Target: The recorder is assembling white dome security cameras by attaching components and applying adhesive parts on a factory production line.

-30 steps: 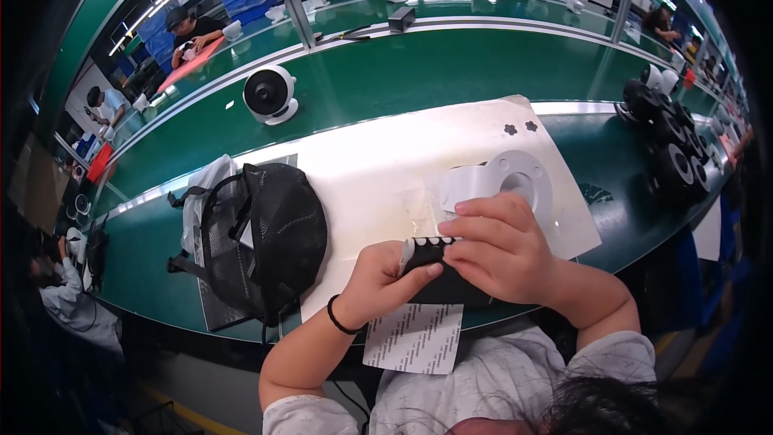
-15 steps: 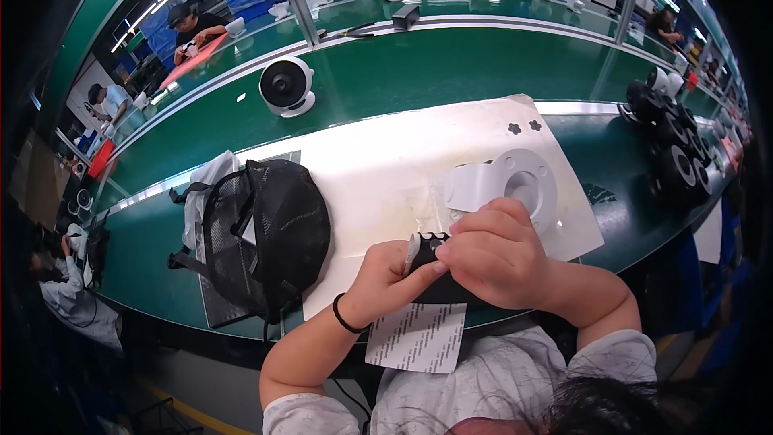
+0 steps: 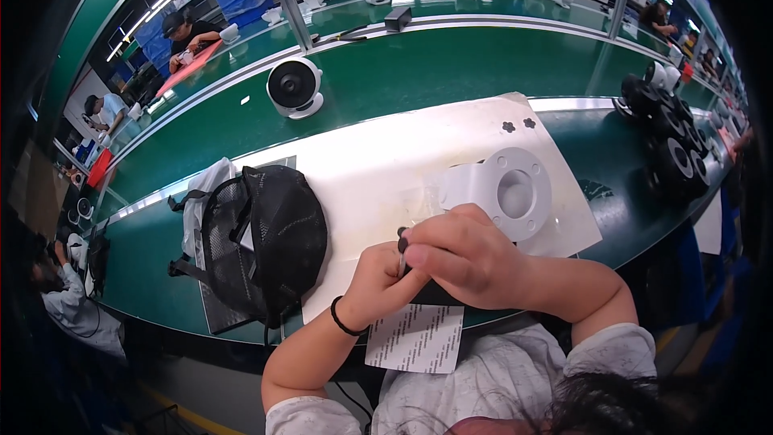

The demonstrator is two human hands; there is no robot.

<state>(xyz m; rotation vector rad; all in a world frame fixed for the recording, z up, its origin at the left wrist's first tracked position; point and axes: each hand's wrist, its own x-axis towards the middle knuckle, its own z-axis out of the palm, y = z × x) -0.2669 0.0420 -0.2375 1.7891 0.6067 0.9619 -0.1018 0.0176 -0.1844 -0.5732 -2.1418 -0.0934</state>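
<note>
My left hand (image 3: 385,275) is closed on a sheet of black stick-on pads, bent over at the top. Its printed pale backing (image 3: 415,340) hangs below my hands toward my lap. My right hand (image 3: 467,258) is pinched at the top of the sheet, with a small black pad (image 3: 403,238) at its thumb and fingertip. Just beyond that hand, a white plastic bracket with a ring-shaped base (image 3: 531,213) lies on the pale mat (image 3: 362,169). Two small black flower-shaped pieces (image 3: 518,125) rest near the mat's far right corner.
A black mesh bag (image 3: 282,242) lies at the left on the green table (image 3: 370,64). A round white-and-black device (image 3: 295,87) stands behind the mat. Several black-and-white round units (image 3: 672,133) are piled at the right. Other people work beyond the metal frame.
My right hand has moved left and closer to my left hand, now pinching a small black pad at the sheet's bent top. The view has shifted slightly.
</note>
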